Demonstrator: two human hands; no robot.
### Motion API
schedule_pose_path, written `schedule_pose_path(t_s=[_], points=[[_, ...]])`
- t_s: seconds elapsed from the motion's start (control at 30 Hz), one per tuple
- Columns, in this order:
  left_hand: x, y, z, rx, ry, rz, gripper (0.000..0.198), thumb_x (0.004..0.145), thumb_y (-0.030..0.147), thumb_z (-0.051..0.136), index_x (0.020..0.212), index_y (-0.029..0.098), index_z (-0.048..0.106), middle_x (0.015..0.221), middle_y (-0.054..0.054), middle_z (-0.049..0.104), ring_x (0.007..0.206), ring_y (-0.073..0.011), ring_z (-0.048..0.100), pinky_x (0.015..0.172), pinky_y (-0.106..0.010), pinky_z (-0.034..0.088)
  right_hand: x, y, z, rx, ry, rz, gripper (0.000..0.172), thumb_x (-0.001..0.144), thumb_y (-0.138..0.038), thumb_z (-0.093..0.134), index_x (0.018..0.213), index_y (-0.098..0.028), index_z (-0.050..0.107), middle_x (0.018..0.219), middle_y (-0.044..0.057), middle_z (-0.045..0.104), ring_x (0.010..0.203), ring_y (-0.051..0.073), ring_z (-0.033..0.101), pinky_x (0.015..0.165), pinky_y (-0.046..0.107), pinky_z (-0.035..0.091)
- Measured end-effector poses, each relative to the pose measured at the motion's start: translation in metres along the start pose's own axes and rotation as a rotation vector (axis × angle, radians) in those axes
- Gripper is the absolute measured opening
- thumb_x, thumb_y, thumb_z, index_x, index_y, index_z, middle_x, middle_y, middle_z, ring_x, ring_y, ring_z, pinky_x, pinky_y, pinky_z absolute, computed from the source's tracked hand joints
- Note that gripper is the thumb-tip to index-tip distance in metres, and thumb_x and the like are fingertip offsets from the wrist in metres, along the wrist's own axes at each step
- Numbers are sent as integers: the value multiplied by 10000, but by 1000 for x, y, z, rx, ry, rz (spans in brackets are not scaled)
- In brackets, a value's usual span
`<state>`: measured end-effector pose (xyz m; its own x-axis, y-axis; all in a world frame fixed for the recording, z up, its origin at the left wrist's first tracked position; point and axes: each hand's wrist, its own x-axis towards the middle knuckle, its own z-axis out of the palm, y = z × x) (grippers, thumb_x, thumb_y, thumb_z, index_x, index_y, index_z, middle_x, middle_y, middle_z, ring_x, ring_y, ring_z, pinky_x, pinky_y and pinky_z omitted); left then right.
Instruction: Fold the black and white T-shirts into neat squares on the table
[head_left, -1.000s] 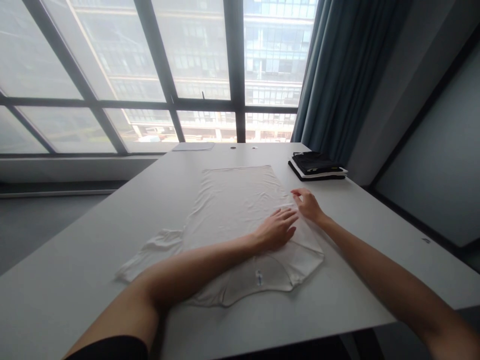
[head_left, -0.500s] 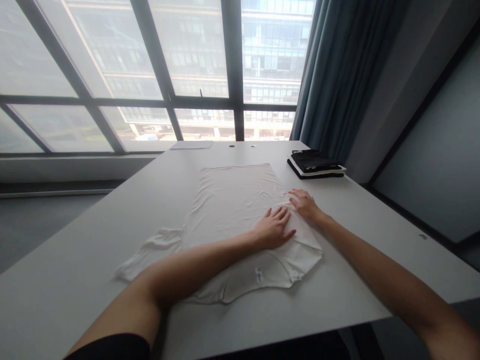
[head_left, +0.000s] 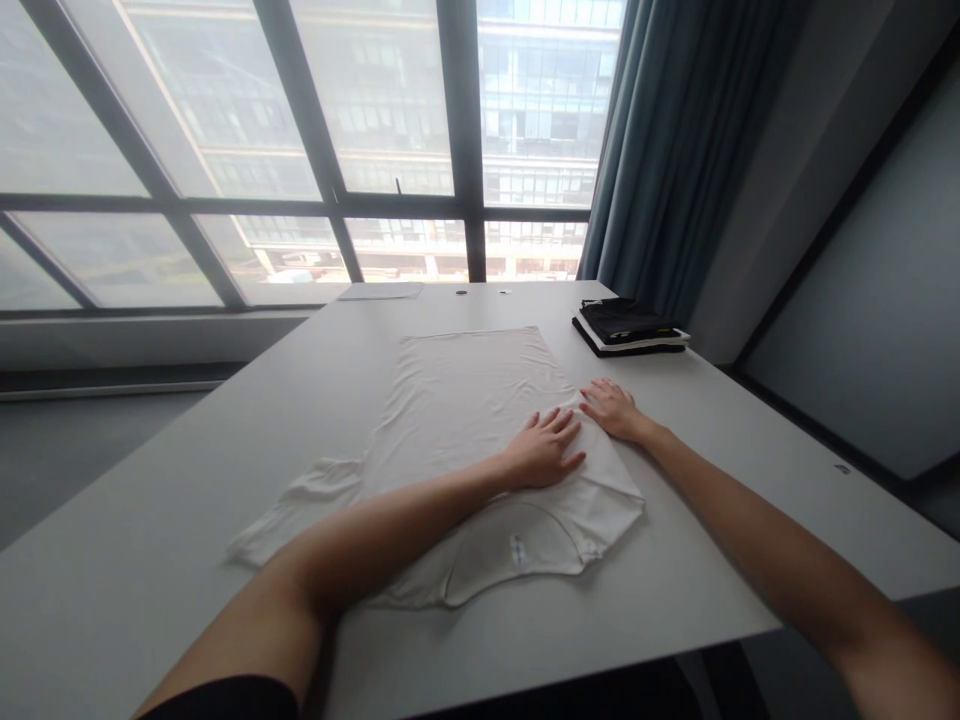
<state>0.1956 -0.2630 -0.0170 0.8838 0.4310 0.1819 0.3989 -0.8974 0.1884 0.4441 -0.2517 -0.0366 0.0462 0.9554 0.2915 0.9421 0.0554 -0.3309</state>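
A white T-shirt (head_left: 457,410) lies spread on a white table (head_left: 150,520), its collar toward me and its right sleeve folded inward. My left hand (head_left: 541,450) rests flat on the folded right part of the shirt, fingers stretched out. My right hand (head_left: 611,408) lies flat just beside it at the shirt's right edge, fingers spread and open. The shirt's left sleeve (head_left: 296,510) lies unfolded out to the left.
A stack of folded dark and white clothes (head_left: 628,326) sits at the table's far right corner. A thin grey sheet (head_left: 381,291) lies at the far edge by the window. A blue curtain (head_left: 675,150) hangs at the right.
My right hand went from a pinch at the shirt's folded edge to lying flat. My left hand spread its fingers and pressed down on the fabric. Both stayed nearly in place.
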Motion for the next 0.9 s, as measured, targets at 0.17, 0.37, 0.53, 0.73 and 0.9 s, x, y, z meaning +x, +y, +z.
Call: schedule_pose_path(t_s=[0.17, 0.37, 0.53, 0.73, 0.9], points=[[-1, -1, 2, 11, -22, -12, 658, 1009, 585, 346, 1539, 195, 356, 1652, -138, 257, 1515, -340, 232, 1204, -566, 210, 0, 6, -2, -116, 70, 12, 419, 971, -445, 510, 1278, -197, 650, 1415, 178, 569, 1335, 339, 481, 1106, 531, 366], [-1, 0, 2, 16, -17, -23, 663, 1003, 606, 337, 1530, 204, 370, 1657, -146, 235, 1527, -344, 192, 1206, -556, 208, 4, 3, 0, -7, 95, -91, 443, 998, -429, 439, 1324, -197, 629, 1448, 140, 559, 1364, 286, 476, 1134, 467, 369], [-1, 0, 2, 27, -24, -36, 685, 999, 618, 340, 1535, 191, 360, 1643, -179, 256, 1519, -359, 214, 1201, -559, 205, 0, -1, 8, -71, -21, -76, 457, 986, -451, 479, 1367, -234, 608, 1507, 142, 509, 1430, 337, 399, 1150, 577, 311], [-1, -1, 2, 25, -15, -40, 687, 1000, 618, 336, 1553, 210, 330, 1667, -152, 196, 1534, -330, 176, 1204, -547, 208, 4, 1, 1, 118, 171, -121, 452, 1006, -342, 370, 1321, -146, 629, 1378, 165, 619, 1317, 274, 540, 1144, 457, 387], [0, -1, 2, 25, -29, -25, 665, 1005, 618, 312, 1554, 244, 337, 1663, -122, 230, 1529, -333, 194, 1201, -570, 200, 1, -7, 4, 161, 115, -208, 430, 973, -332, 448, 1322, -158, 629, 1389, 146, 613, 1334, 266, 527, 1159, 449, 378]])
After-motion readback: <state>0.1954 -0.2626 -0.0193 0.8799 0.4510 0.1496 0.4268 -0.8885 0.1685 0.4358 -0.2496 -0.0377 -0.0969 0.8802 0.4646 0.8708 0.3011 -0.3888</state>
